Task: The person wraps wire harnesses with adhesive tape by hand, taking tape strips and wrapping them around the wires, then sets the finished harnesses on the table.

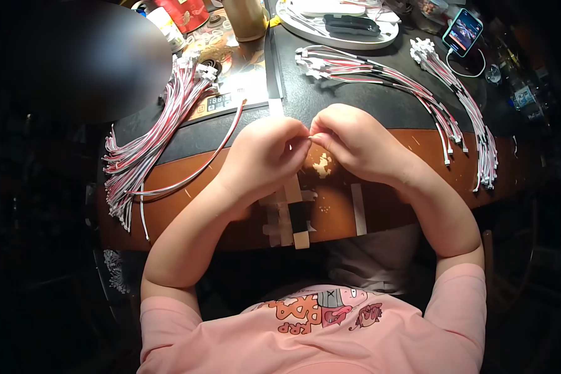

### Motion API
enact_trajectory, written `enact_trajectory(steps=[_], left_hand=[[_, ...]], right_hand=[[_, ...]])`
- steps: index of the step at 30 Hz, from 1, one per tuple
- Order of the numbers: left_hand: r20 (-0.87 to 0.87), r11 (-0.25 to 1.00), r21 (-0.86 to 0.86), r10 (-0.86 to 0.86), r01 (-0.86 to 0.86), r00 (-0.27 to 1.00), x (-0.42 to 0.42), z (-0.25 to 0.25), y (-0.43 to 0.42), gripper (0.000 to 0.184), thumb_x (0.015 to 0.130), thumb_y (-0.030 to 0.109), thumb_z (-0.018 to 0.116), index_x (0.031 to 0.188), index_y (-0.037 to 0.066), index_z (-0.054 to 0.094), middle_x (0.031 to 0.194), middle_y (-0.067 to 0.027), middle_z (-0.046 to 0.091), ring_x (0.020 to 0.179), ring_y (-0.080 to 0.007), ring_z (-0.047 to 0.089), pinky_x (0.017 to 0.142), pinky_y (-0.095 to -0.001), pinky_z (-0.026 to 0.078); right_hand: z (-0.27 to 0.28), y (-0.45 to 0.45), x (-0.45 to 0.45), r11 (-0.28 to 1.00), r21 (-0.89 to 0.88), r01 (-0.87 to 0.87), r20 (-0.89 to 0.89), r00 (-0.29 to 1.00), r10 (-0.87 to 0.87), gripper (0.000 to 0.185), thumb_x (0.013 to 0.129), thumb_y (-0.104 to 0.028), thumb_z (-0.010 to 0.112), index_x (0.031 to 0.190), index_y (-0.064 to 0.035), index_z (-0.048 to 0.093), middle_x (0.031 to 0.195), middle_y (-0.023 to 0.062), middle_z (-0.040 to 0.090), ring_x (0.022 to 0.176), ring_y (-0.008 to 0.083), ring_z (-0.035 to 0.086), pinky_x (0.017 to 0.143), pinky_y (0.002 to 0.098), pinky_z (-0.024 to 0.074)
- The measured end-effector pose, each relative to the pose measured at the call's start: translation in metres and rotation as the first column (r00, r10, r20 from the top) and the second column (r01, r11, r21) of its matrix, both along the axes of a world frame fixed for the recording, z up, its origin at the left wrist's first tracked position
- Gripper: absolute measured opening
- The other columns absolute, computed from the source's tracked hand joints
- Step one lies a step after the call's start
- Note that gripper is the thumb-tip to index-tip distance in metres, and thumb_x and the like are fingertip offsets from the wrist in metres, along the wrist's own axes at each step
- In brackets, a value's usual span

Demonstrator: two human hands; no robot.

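Note:
My left hand (265,149) and my right hand (355,140) meet over the middle of the table's near part. Thumbs and forefingers are pinched together tip to tip. Something tiny and pale may be between them, too small to name. Just left of my left hand, a single red-and-white cable (232,123) curves over the tabletop, its white connector (241,95) pointing away from me. A thick bundle of red, white and black cables (162,131) lies farther left. Under my hands is a pale yellowish patch (322,166) on the brown surface.
Two more cable bundles (386,75) (464,103) lie at the right. Behind stand a white tray (336,43) with a black object (351,25), a cup (244,20), a red container (185,14) and a lit phone (464,32). Tape strips (359,209) mark the near edge.

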State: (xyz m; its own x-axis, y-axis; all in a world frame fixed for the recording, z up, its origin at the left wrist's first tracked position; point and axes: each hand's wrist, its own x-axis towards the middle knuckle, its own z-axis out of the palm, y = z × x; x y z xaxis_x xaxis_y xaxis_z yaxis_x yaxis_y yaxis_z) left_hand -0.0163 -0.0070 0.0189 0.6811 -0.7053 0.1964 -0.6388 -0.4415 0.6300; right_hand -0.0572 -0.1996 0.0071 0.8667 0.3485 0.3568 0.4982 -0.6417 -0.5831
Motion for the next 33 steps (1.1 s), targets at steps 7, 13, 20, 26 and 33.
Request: enact_trajectory(steps=[7,13,20,26,33], left_hand=[[-0.028,0.989,-0.151,0.004,-0.009,1.0,-0.003,-0.014,0.005,0.006,0.076,0.009,0.062,0.079,0.004,0.061,0.067,-0.0087,0.057,0.06,-0.0264,0.052,0.057,-0.0345,0.042],[0.022,0.984,-0.052,0.169,-0.168,0.985,0.014,-0.013,0.02,0.009,0.08,0.01,0.059,0.082,0.002,0.062,0.065,-0.0074,0.057,0.059,-0.0228,0.053,0.055,-0.0314,0.042],[-0.481,0.967,-0.031,0.208,-0.254,0.852,0.019,-0.014,0.007,0.014,0.083,0.011,0.058,0.086,-0.001,0.064,0.063,-0.0066,0.058,0.053,-0.016,0.052,0.051,-0.0287,0.042],[-0.576,0.92,-0.141,0.224,-0.366,0.786,0.017,-0.011,0.006,0.016,0.086,0.012,0.058,0.087,-0.002,0.065,0.062,-0.0051,0.058,0.051,-0.0098,0.05,0.048,-0.0239,0.042],[-0.671,0.888,-0.249,0.129,-0.386,0.73,0.015,-0.008,0.011,0.014,0.086,0.012,0.059,0.087,-0.001,0.064,0.064,-0.0036,0.058,0.052,-0.0082,0.05,0.047,-0.0204,0.043]], right_hand=[[-0.007,0.01,-0.009,0.998,0.049,0.033,0.033,0.999,-0.034,0.01,0.078,-0.001,0.06,0.086,-0.0018,0.056,0.082,0.0104,0.057,0.068,0.0228,0.05,0.064,0.0317,0.0422],[-0.007,0.012,-0.01,0.991,0.046,0.124,0.338,0.932,-0.132,0.012,0.076,0.0,0.063,0.086,-0.003,0.057,0.081,0.0098,0.056,0.066,0.0217,0.051,0.062,0.0312,0.0426],[0.013,0.024,-0.041,0.99,-0.003,0.138,-0.421,0.898,-0.126,0.013,0.076,-0.003,0.065,0.087,-0.0036,0.057,0.081,0.0089,0.055,0.06,0.0214,0.05,0.057,0.0315,0.0427],[-0.003,0.032,-0.045,0.989,-0.145,0.019,-0.224,0.973,-0.051,0.019,0.081,-0.013,0.064,0.099,-0.0065,0.061,0.079,0.0068,0.056,0.057,0.0211,0.051,0.053,0.0319,0.0423],[-0.014,0.019,-0.019,0.886,-0.393,0.246,0.117,0.969,-0.218,0.029,0.085,-0.024,0.061,0.112,-0.0138,0.064,0.077,0.0038,0.055,0.058,0.0206,0.052,0.052,0.0319,0.0418]])
